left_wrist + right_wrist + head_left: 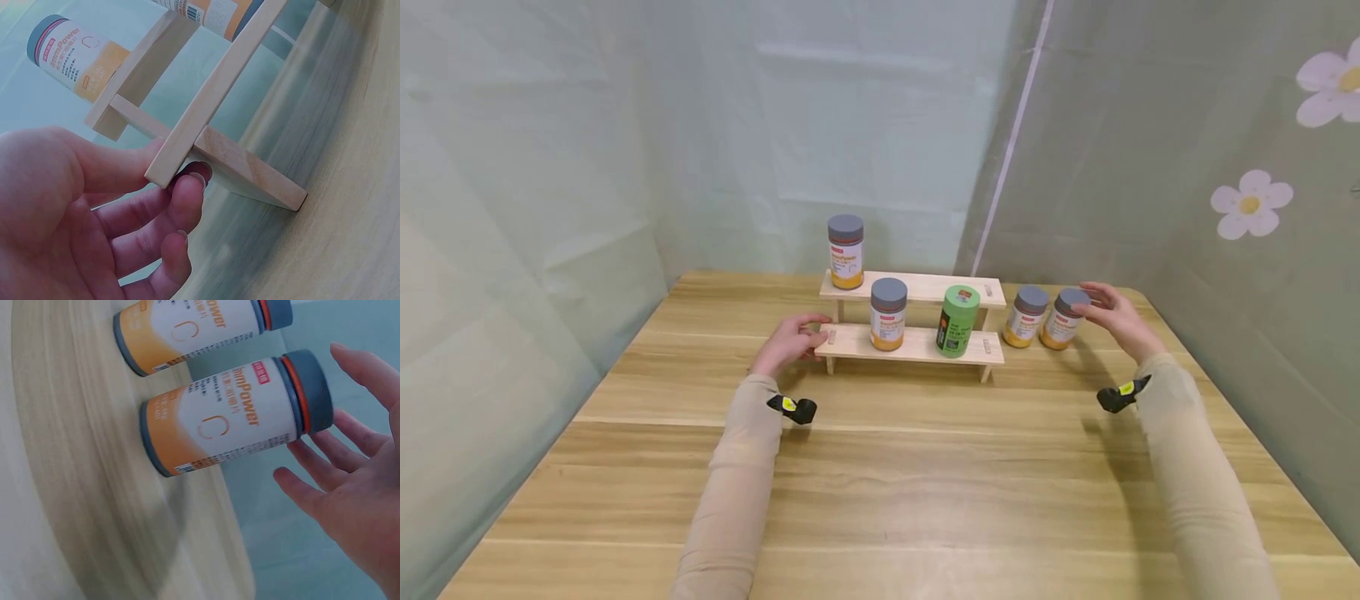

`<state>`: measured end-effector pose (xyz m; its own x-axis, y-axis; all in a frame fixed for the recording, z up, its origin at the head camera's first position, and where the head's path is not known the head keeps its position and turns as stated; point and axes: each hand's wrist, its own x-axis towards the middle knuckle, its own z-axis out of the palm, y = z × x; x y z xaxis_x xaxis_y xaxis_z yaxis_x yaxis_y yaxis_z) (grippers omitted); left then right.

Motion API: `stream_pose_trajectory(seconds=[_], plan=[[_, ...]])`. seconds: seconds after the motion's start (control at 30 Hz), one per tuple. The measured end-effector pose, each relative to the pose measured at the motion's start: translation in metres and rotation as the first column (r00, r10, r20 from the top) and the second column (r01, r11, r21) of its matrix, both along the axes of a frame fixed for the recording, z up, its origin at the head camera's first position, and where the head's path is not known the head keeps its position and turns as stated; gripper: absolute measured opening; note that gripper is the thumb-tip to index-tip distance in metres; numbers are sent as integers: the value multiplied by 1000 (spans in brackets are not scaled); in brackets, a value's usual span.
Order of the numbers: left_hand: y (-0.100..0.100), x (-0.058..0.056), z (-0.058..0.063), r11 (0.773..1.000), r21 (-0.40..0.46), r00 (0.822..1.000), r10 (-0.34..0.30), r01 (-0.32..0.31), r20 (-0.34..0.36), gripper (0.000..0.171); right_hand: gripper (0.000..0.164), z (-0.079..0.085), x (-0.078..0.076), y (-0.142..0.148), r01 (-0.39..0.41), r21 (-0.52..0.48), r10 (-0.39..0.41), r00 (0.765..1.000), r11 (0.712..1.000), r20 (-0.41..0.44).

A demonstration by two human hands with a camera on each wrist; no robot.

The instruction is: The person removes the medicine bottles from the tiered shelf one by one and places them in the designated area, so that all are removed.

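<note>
A two-tier wooden shelf (901, 348) stands at the back of the table. My left hand (790, 343) grips the left end of its lower board, thumb above and fingers curled beneath, as the left wrist view shows. My right hand (1116, 318) is at the cap of the outer supplement bottle (1060, 327), on the table right of the shelf. In the right wrist view its fingers (356, 434) are spread behind the grey cap, the thumb apart from it; whether a fingertip touches is unclear. Another such bottle (1024, 323) stands just left of it.
One grey-capped bottle (846, 258) stands on the upper tier's left end. On the lower tier are a matching bottle (888, 321) and a green canister (957, 327). A pale curtain (880, 133) hangs behind the wooden table (925, 483).
</note>
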<state>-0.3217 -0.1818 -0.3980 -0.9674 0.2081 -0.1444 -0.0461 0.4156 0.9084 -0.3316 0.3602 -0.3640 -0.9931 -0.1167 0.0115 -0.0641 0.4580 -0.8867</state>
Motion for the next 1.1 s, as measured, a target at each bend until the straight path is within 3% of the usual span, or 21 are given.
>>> stream_pose_trajectory(seconds=[0.23, 0.53, 0.87, 1.1], plan=[[-2, -2, -1, 1000, -3, 1000, 0, 0, 1, 43, 65, 19, 2, -9, 30, 74, -27, 999, 997, -44], [-1, -2, 0, 1000, -8, 1000, 17, -17, 5, 43, 75, 51, 4, -36, 61, 102, -51, 994, 993, -100], [0, 1, 1, 1000, -1, 1000, 17, -17, 5, 42, 60, 63, -4, -62, 17, -83, -27, 992, 996, -125], [0, -1, -1, 1000, -3, 1000, 23, -23, 7, 43, 61, 64, -11, -81, -15, -106, 1, 991, 994, -131]])
